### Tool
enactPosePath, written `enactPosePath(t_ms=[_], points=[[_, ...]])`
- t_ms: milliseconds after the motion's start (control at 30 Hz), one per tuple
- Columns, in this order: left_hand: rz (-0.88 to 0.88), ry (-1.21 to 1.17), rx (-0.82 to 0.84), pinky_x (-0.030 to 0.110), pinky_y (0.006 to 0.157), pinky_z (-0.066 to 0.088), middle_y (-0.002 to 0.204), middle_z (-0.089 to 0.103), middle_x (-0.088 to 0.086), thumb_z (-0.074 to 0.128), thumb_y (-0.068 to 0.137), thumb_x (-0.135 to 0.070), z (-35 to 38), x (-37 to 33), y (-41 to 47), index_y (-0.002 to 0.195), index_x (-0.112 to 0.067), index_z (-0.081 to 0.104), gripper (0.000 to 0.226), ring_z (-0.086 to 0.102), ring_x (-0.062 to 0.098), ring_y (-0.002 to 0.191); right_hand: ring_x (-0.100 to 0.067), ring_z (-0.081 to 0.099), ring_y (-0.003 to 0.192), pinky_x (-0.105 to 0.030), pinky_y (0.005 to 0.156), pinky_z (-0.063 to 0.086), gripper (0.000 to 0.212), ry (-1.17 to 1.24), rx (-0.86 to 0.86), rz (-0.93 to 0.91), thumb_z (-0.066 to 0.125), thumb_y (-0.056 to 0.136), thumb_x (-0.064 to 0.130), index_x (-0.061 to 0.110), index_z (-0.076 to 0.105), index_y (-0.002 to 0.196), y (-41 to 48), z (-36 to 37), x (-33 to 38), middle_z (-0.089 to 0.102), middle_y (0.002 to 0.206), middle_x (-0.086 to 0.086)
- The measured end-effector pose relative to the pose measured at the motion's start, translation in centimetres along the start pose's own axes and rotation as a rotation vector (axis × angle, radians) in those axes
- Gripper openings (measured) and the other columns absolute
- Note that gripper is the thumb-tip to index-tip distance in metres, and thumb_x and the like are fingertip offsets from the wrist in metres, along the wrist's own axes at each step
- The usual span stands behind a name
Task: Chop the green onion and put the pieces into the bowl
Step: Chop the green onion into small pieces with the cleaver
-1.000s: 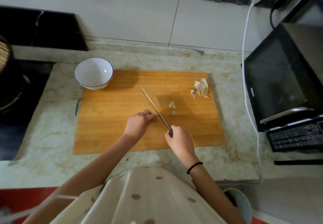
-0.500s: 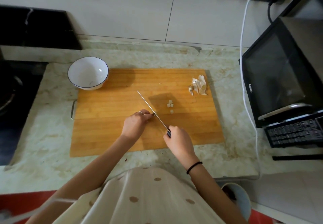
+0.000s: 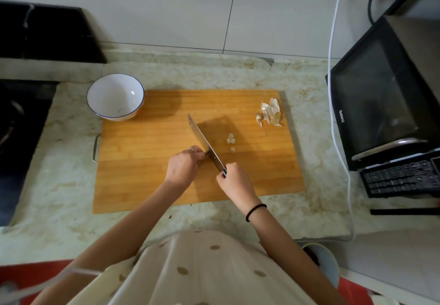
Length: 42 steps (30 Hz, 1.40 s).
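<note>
On the wooden cutting board (image 3: 147,173), my right hand (image 3: 234,180) grips the handle of a cleaver (image 3: 204,144) whose blade slants toward the far left. My left hand (image 3: 184,164) curls its fingers against the blade's left side, pinching something small that stays hidden under the fingertips. A few pale cut pieces (image 3: 231,140) lie just right of the blade. The white bowl (image 3: 115,96) with a blue rim stands at the board's far left corner and looks empty. A heap of pale peel and trimmings (image 3: 270,113) lies at the far right corner.
A black microwave (image 3: 381,104) stands on the right with a keypad device (image 3: 402,178) in front of it. A white cable (image 3: 335,114) runs down from a wall socket along the board's right side. A dark stove (image 3: 19,126) fills the left.
The cleaver's blade has tilted so its flat side shows more. Both hands stay in nearly the same place on the board; the camera has shifted slightly.
</note>
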<state>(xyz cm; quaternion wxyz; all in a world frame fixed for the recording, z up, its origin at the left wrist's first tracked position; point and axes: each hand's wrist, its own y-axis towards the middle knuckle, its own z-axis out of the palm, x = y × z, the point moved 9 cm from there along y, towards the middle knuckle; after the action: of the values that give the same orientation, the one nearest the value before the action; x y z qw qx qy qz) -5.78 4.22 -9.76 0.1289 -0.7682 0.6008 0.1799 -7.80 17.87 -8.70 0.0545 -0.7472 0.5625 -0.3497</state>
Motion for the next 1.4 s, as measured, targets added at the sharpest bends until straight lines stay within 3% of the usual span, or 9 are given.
enactPosePath(t_ms=[333,533,833,1233,1400], points=[[0.024,-0.123,-0.061,0.033,0.049,0.054,0.102,0.069,-0.003,0.063,0.074,0.003,-0.3,0.5,-1.0,0.098,-0.02,0.072,0.034,0.067,0.026,0.073,-0.022,0.033,0.047,-0.028,0.048,0.027,0.028,0.111,0.02,-0.008,0.05,0.082,0.012,0.011,0.033,0.061,2.0,-1.5,0.4,0.034,0.055,-0.005],[0.028,-0.135,-0.051,0.031,0.05,0.053,0.102,0.069,0.0,0.066,0.076,-0.002,-0.6,0.6,-1.2,0.099,-0.02,0.071,0.03,0.067,0.026,0.072,-0.017,0.025,0.046,-0.027,0.044,0.015,0.033,0.037,-0.117,-0.074,0.05,0.083,0.01,0.012,0.029,0.058,1.6,-3.7,0.2,0.028,0.052,-0.002],[0.025,-0.132,-0.058,0.032,0.047,0.052,0.097,0.067,0.005,0.068,0.076,-0.002,-0.4,0.8,-1.2,0.093,-0.013,0.072,0.021,0.065,0.029,0.065,-0.016,0.031,0.046,-0.028,0.044,0.02,0.037,-0.079,-0.078,-0.141,0.049,0.088,0.015,0.016,0.027,0.057,-1.6,-0.5,0.2,0.033,0.052,0.0],[-0.008,-0.129,-0.039,0.03,0.052,0.048,0.1,0.066,0.004,0.064,0.08,-0.003,-0.2,0.7,-1.2,0.095,-0.013,0.071,0.019,0.064,0.03,0.071,-0.011,0.031,0.044,-0.024,0.041,0.022,0.04,-0.129,-0.078,-0.128,0.047,0.09,0.012,0.018,0.026,0.057,-2.0,0.0,0.8,0.033,0.053,0.003],[-0.017,-0.077,-0.121,0.024,0.044,0.043,0.089,0.069,0.003,0.07,0.07,0.003,-0.9,0.6,-1.1,0.085,-0.014,0.073,0.022,0.064,0.026,0.077,-0.012,0.031,0.046,-0.025,0.042,0.023,0.04,-0.098,-0.061,-0.089,0.047,0.09,0.011,0.018,0.026,0.057,-1.7,0.1,1.1,0.033,0.054,0.003]])
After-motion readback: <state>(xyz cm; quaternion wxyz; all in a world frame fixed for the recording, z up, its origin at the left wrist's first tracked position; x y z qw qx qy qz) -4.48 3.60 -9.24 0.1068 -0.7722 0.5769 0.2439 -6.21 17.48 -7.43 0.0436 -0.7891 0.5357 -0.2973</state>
